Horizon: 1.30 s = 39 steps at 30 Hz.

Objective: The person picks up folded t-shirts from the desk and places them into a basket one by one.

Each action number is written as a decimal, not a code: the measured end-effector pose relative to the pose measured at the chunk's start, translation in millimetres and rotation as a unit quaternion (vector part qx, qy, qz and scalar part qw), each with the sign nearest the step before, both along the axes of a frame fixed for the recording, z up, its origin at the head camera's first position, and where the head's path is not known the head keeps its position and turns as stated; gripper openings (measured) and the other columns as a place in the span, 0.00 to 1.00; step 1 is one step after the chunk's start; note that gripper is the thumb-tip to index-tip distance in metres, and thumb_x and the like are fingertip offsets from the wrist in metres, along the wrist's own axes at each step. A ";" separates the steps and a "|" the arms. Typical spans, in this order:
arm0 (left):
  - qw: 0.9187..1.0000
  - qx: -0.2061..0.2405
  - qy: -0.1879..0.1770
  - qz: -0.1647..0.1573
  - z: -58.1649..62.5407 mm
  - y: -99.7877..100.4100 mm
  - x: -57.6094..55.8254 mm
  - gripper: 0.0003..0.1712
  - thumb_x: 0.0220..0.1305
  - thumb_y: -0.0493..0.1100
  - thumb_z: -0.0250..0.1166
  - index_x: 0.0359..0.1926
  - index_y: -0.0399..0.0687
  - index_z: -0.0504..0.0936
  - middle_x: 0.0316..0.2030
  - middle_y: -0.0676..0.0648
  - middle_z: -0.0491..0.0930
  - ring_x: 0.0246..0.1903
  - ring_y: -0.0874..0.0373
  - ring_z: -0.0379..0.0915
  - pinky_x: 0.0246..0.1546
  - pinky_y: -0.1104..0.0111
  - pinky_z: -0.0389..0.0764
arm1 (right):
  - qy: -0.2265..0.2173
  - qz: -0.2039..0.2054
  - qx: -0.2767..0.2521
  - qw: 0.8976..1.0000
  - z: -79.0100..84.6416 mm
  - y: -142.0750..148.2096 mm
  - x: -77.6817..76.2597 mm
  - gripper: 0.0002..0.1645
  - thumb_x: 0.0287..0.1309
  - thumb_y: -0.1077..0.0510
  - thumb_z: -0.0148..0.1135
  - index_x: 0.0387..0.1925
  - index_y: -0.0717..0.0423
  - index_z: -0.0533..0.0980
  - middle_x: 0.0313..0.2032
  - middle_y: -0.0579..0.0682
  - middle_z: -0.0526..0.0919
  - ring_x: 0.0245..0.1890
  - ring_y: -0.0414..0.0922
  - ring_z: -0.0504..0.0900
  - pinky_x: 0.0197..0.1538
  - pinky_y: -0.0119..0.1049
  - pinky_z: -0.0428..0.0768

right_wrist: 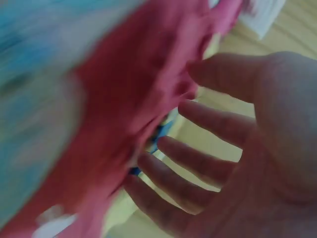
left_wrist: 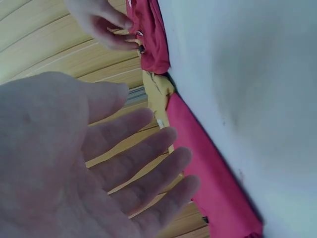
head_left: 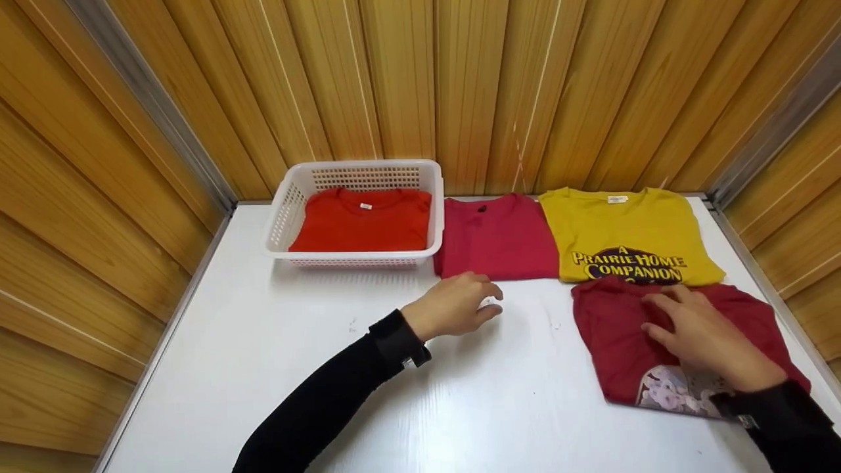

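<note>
In the head view a dark red folded T-shirt (head_left: 611, 348) with a pale floral print lies at the right of the white table. Over it is my right hand (head_left: 703, 328), fingers spread and loosely bent, their tips close to the collar. The right wrist view has these fingers (right_wrist: 198, 158) apart, with no cloth between them and the thumb. My left hand (head_left: 456, 305) hovers over the middle of the table, in front of a folded magenta shirt (head_left: 499, 243). Its fingers (left_wrist: 143, 153) are relaxed and hold nothing in the left wrist view.
A white plastic basket (head_left: 279, 217) at the back left contains a folded red shirt (head_left: 368, 223). Behind the dark red one, a yellow shirt (head_left: 624, 226) with lettering lies folded. Wood-patterned panels (head_left: 460, 85) wall in the white table (head_left: 217, 368).
</note>
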<state>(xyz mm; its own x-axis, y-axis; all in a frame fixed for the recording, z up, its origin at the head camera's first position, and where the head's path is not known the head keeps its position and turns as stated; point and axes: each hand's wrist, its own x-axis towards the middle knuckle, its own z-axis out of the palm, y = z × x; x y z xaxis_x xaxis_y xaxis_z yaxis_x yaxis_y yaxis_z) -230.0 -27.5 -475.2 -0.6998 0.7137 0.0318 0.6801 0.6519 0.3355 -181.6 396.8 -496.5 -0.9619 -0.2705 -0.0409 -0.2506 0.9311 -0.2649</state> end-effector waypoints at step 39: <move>0.996 -0.068 0.057 -0.032 -26.3 44.5 35.1 0.30 0.83 0.59 0.61 0.76 0.53 0.79 0.78 0.47 0.75 0.79 0.50 0.70 0.81 0.63 0.71 | -0.032 0.014 0.008 0.999 12.6 -34.1 6.7 0.40 0.69 0.46 0.76 0.73 0.63 0.76 0.70 0.74 0.73 0.64 0.73 0.74 0.64 0.76 0.78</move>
<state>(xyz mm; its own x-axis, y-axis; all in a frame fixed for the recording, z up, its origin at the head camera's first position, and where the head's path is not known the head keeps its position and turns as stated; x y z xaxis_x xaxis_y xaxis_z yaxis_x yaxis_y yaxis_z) -194.9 17.1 -501.5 -0.6495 0.7604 0.0076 0.7507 0.6396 0.1653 -174.9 362.7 -483.9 -0.9494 -0.2952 -0.1068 -0.2589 0.9286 -0.2658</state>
